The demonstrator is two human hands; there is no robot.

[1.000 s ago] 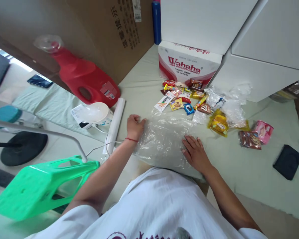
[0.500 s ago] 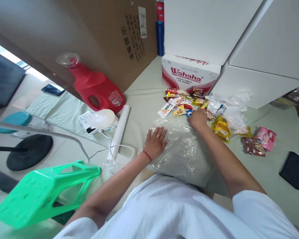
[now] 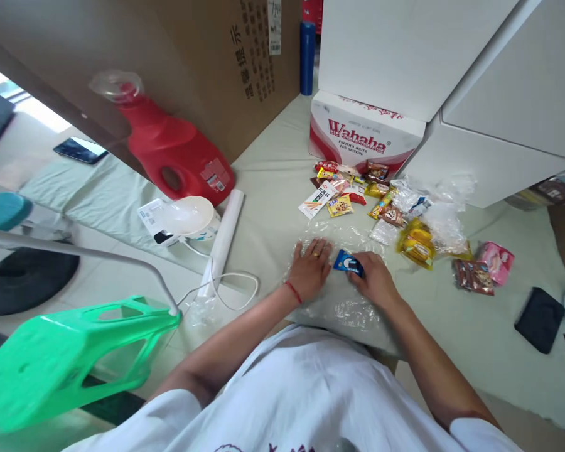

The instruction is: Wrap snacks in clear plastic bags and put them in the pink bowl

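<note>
Over clear plastic (image 3: 351,309), blue packet (image 3: 343,260), white-marked

The right fingers (image 3: 368,259) have brought the blue packet (image 3: 344,261) over clear plastic (image 3: 343,312).

A cloth-covered, pale green surface (image 3: 445,320) carries a clear plastic sheet (image 3: 346,307) near its front edge, a heap of snack packets (image 3: 355,196) before a Wahaha carton (image 3: 362,138), and crumpled clear wrapping (image 3: 441,216). To the right rest a brown packet (image 3: 473,277), pink packet (image 3: 498,262) and black item (image 3: 540,319); to the left, a red jug (image 3: 183,154) and white roll (image 3: 225,235).
</note>
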